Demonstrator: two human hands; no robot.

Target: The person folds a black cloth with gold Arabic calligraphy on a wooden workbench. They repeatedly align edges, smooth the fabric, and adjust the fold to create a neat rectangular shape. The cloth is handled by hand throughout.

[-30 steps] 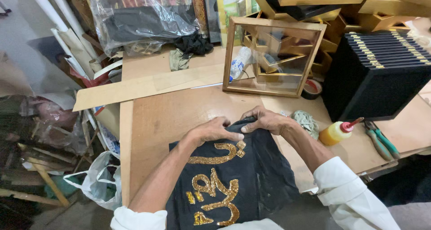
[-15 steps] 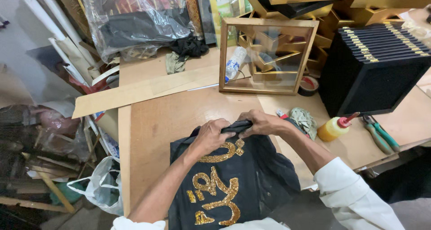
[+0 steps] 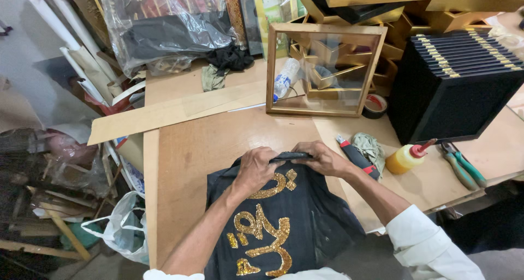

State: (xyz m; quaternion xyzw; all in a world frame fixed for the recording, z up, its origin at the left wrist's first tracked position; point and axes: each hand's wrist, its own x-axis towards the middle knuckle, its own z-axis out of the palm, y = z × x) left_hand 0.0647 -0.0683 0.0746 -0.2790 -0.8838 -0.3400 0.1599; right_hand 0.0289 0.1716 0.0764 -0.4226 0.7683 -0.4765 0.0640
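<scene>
Your left hand (image 3: 257,168) and right hand (image 3: 322,158) both pinch the far edge of the black cloth (image 3: 284,225) with gold lettering, just nearer you than the gold frame (image 3: 325,67); folding seems underway; keep that edge taut.

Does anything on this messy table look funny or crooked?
The long cardboard strip lies slanted, its left end sticking out past the table. The glue bottle lies tipped on its side. The dark cloth with gold glitter shapes is bunched at its top edge, where the left hand and right hand grip it. Nothing looks spilled.
</scene>
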